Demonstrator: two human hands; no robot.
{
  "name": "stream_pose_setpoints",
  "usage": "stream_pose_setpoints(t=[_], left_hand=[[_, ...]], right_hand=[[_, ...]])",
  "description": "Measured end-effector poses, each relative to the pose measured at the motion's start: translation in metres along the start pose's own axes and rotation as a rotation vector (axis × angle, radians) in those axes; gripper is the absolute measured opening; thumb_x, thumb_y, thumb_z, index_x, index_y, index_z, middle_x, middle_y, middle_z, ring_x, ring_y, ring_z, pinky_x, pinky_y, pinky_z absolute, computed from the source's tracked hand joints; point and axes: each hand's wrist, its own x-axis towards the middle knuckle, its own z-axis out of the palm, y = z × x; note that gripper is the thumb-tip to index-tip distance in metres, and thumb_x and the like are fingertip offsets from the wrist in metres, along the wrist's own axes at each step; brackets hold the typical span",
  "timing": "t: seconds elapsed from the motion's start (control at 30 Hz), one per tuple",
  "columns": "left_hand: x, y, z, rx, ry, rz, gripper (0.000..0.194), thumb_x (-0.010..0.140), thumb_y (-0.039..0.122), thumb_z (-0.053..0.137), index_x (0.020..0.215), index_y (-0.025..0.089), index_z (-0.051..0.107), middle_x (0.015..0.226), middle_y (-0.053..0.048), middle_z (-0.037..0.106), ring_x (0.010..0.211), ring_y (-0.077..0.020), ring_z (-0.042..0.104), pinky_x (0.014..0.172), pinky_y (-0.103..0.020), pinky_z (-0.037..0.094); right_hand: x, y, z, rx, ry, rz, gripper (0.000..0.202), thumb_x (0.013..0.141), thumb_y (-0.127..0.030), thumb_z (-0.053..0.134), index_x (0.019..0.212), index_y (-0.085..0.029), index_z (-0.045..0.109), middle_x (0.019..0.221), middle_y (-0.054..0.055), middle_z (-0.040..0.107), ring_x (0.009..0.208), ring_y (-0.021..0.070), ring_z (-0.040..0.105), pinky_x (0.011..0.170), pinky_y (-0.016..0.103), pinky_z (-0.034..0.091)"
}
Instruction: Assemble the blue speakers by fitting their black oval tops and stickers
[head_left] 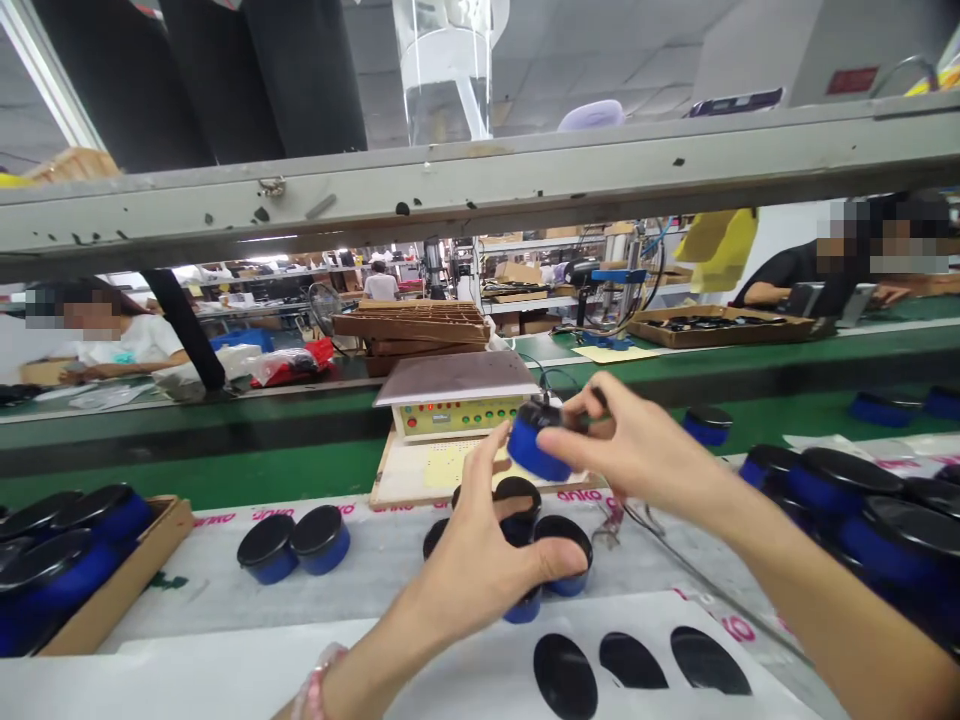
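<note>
A round blue piece with a dark top (538,440) is held up in front of the control box, tilted, between the fingers of my right hand (622,440). My left hand (487,540) has thumb and fingers spread; its fingertips are close to the left side of that piece, and whether they touch it is unclear. Behind and below my left hand stand several more blue and black round pieces (562,550), partly hidden by it. Nearer the front, black discs (565,676) lie on a white sheet (637,625).
Two round pieces (321,540) stand left of centre. A cardboard tray (124,590) of them is at the left, with a pile (885,510) at the right. The control box (457,395) sits behind my hands, under a metal shelf (480,180). People sit across the green belt (300,455).
</note>
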Motion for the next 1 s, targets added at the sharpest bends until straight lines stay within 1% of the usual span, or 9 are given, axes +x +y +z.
stream_pose_setpoints(t=[0.1,0.23,0.33,0.43,0.57,0.67,0.87,0.93,1.0], left_hand=[[-0.006,0.007,-0.003,-0.234,0.043,-0.035,0.072,0.069,0.044,0.077,0.128,0.022,0.041,0.129,-0.010,0.054,0.114,-0.0267,0.056,0.099,-0.040,0.046],[-0.012,0.014,-0.023,-0.570,0.020,-0.282,0.045,0.075,0.043,0.071,0.111,0.019,0.059,0.108,-0.008,0.068,0.096,-0.0246,0.066,0.090,-0.038,0.052],[-0.012,0.017,-0.034,-0.750,0.057,-0.376,0.033,0.079,0.036,0.067,0.102,0.013,0.066,0.099,-0.010,0.071,0.092,-0.0226,0.067,0.084,-0.034,0.055],[-0.011,0.016,-0.036,-0.788,0.090,-0.415,0.032,0.082,0.036,0.063,0.096,0.009,0.069,0.093,-0.013,0.072,0.086,-0.0219,0.068,0.079,-0.032,0.058],[-0.013,0.011,-0.033,-0.749,0.089,-0.394,0.040,0.082,0.045,0.064,0.102,0.012,0.067,0.096,-0.013,0.071,0.084,-0.0215,0.068,0.068,-0.028,0.060],[-0.014,0.009,-0.031,-0.693,0.102,-0.352,0.046,0.077,0.053,0.066,0.106,0.016,0.064,0.102,-0.010,0.069,0.089,-0.0219,0.067,0.064,-0.027,0.059],[-0.018,0.010,-0.025,-0.342,0.139,-0.152,0.049,0.074,0.053,0.070,0.105,0.019,0.053,0.099,-0.008,0.065,0.078,-0.0194,0.066,0.059,-0.025,0.056],[-0.021,0.011,-0.024,-0.210,0.128,-0.072,0.052,0.073,0.058,0.068,0.106,0.021,0.051,0.098,-0.006,0.064,0.078,-0.0193,0.065,0.063,-0.027,0.056],[-0.025,0.013,-0.024,0.024,0.168,0.043,0.056,0.072,0.060,0.068,0.113,0.026,0.049,0.101,-0.004,0.063,0.085,-0.0201,0.064,0.072,-0.029,0.056]], right_hand=[[-0.030,-0.024,0.019,0.132,-0.105,-0.207,0.036,0.082,-0.057,0.054,0.078,-0.024,0.039,0.068,-0.003,0.055,0.057,0.0148,0.050,0.047,0.025,0.036],[-0.040,-0.019,0.029,0.188,-0.200,-0.370,0.036,0.099,-0.043,0.023,0.073,-0.023,0.038,0.073,-0.001,0.054,0.066,0.0148,0.049,0.058,0.027,0.037],[-0.038,-0.010,0.033,0.103,-0.264,-0.472,0.032,0.099,-0.040,0.031,0.076,-0.022,0.043,0.070,-0.002,0.053,0.061,0.0135,0.045,0.056,0.026,0.033],[-0.036,-0.007,0.040,0.063,-0.228,-0.597,0.035,0.100,-0.038,0.031,0.071,-0.022,0.042,0.063,-0.002,0.049,0.054,0.0122,0.039,0.052,0.026,0.028],[-0.034,-0.008,0.045,-0.023,-0.085,-0.670,0.035,0.100,-0.036,0.030,0.068,-0.022,0.037,0.061,-0.002,0.047,0.049,0.0118,0.036,0.048,0.027,0.025],[-0.036,-0.009,0.043,-0.080,-0.081,-0.660,0.036,0.100,-0.035,0.030,0.067,-0.022,0.036,0.059,-0.002,0.047,0.047,0.0115,0.036,0.047,0.027,0.025],[-0.048,-0.009,0.044,-0.246,0.043,-0.671,0.035,0.100,-0.027,0.031,0.068,-0.020,0.045,0.058,-0.001,0.050,0.046,0.0123,0.038,0.046,0.028,0.023],[-0.049,-0.009,0.044,-0.194,0.025,-0.682,0.034,0.099,-0.026,0.031,0.069,-0.020,0.045,0.059,-0.001,0.050,0.046,0.0122,0.039,0.046,0.028,0.024],[-0.046,-0.009,0.043,-0.082,-0.080,-0.642,0.029,0.099,-0.026,0.033,0.075,-0.020,0.048,0.063,-0.002,0.052,0.051,0.0118,0.043,0.049,0.026,0.028]])
